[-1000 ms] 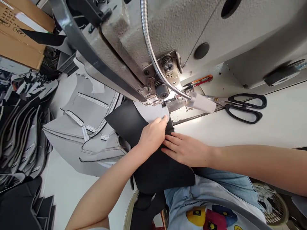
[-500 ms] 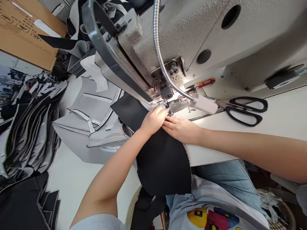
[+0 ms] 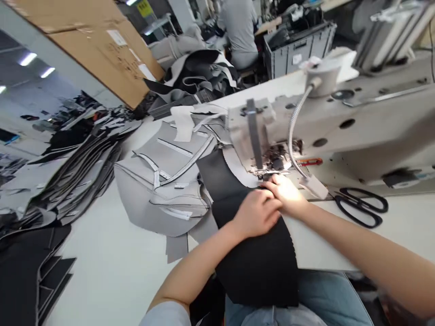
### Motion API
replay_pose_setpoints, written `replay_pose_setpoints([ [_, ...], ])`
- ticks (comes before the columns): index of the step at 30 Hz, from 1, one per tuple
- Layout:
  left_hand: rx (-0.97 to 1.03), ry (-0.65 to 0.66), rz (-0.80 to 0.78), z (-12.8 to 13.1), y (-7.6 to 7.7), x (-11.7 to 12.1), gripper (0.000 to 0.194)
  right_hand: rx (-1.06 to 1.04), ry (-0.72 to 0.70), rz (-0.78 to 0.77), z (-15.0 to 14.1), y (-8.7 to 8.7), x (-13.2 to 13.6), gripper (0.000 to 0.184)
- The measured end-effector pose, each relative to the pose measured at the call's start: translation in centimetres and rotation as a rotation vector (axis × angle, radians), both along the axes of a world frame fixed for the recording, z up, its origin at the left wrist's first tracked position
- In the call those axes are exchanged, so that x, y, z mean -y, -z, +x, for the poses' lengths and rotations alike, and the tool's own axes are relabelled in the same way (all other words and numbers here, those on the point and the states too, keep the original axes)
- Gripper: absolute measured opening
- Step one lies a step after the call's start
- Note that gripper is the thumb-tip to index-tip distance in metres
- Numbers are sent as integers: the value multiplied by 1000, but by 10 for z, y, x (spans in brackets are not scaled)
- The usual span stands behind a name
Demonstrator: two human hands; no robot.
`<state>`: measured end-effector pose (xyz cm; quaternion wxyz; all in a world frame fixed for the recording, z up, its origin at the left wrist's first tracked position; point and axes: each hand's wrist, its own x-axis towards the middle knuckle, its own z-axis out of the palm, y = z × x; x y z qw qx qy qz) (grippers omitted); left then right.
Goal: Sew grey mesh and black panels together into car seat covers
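Observation:
A long black fabric panel lies under the sewing machine's needle area and hangs over the table's front edge. My left hand rests on its middle, the fingers curled and closed on the cloth. Close to the presser foot, my right hand pinches the panel's right edge under the bright lamp light. The fingers of both hands touch each other. Above them stands the sewing machine, its needle area just beyond my right fingertips.
Black-handled scissors and an orange thread snipper lie by the machine. A flexible lamp hangs over the right. Grey sewn pieces spread at left, near stacked dark panels. A cardboard box and a seated person are beyond.
The view has tilted up and shows more of the room. My left hand has drawn back from the needle onto the panel's middle, while my right hand stays by the presser foot.

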<state>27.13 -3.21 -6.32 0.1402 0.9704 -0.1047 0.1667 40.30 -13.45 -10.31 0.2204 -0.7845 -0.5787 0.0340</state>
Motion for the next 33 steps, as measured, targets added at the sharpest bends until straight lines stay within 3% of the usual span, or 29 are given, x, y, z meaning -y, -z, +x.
replay_pose_setpoints([
  [3, -50, 187, 64, 0, 8, 15, 31, 53, 42, -16, 6, 4, -2, 36],
  [5, -73, 205, -39, 0, 12, 16, 37, 71, 35, 0, 8, 5, -1, 36],
  [7, -85, 188, -335, 1, 12, 9, 47, 47, -4, 52, 10, 4, -2, 34],
  [11, -60, 11, -1172, 10, 8, -22, 63, -11, -69, 86, 15, -1, -10, 32],
  [14, -131, -55, -1512, 22, 10, -46, 66, -38, -35, 101, 17, -3, -16, 30],
  [18, -91, -60, -1605, 30, 20, -60, 67, -137, -59, 209, 19, 1, -16, 29],
  [23, -96, 12, -1696, 34, 28, -59, 63, -145, -13, 285, 19, 6, -19, 26],
  [28, -81, -39, -1595, 36, 28, -55, 64, -99, -15, 238, 16, 4, -23, 26],
  [33, -140, 0, -1422, 37, 23, -47, 66, 64, 16, 121, 7, -5, -23, 24],
])
